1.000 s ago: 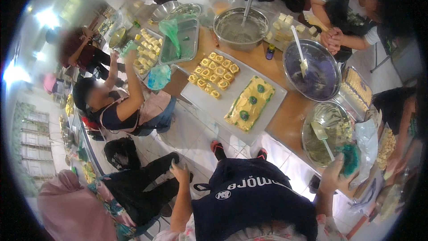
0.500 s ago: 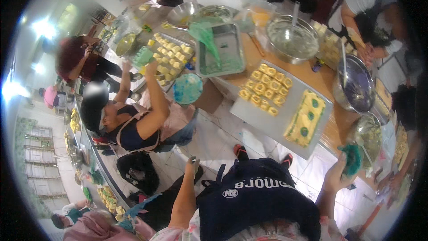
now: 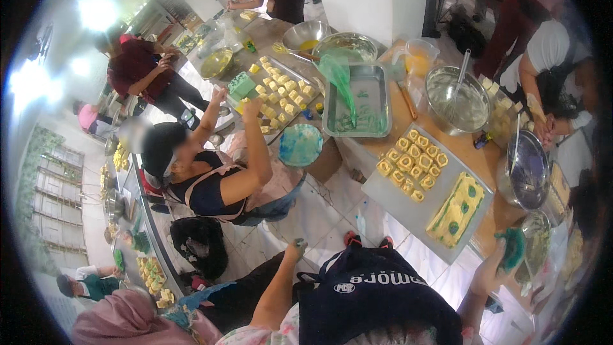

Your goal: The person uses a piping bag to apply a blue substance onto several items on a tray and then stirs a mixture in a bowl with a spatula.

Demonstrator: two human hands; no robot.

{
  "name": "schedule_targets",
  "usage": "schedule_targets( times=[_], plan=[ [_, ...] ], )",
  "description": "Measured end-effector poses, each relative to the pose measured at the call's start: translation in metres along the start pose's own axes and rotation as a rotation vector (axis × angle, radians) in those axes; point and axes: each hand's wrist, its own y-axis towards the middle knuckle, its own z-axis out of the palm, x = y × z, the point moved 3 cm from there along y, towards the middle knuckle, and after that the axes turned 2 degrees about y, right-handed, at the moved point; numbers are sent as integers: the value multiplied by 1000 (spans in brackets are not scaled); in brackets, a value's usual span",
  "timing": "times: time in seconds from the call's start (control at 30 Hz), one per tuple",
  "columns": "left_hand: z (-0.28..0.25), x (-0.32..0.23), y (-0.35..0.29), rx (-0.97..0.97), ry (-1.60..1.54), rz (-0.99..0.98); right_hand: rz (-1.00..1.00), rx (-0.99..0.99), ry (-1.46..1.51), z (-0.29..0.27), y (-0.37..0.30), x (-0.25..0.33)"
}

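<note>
The right hand [image 3: 490, 269] has its grip closed round a green bundle [image 3: 513, 249] at 4 o'clock. Best hold it gently, clear of the long iced cake [image 3: 456, 209] at that hand's 11 o'clock. The left hand's [image 3: 295, 249] grip I can't tell.

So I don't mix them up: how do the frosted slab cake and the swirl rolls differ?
The frosted slab cake is one long block; the swirl rolls are many small pieces. The cake carries three green spots; the rolls show ring-shaped tops. Both are yellowish, on one grey tray.
</note>
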Motion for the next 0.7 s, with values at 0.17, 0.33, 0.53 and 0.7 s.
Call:
schedule_targets(
  times=[0.17,0.33,0.53,0.7],
  plan=[
    [24,49,-18,68,-22,-65,-24,96,64,-2,14,-12],
    [42,58,-37,23,0,-48,41,100,56,-3,22,-14],
    [50,82,-32,68,39,-109,43,106,10,-13,31,-9],
    [34,-13,-44,29,15,-48,71,69,27,-16,24,-16]
  ],
)
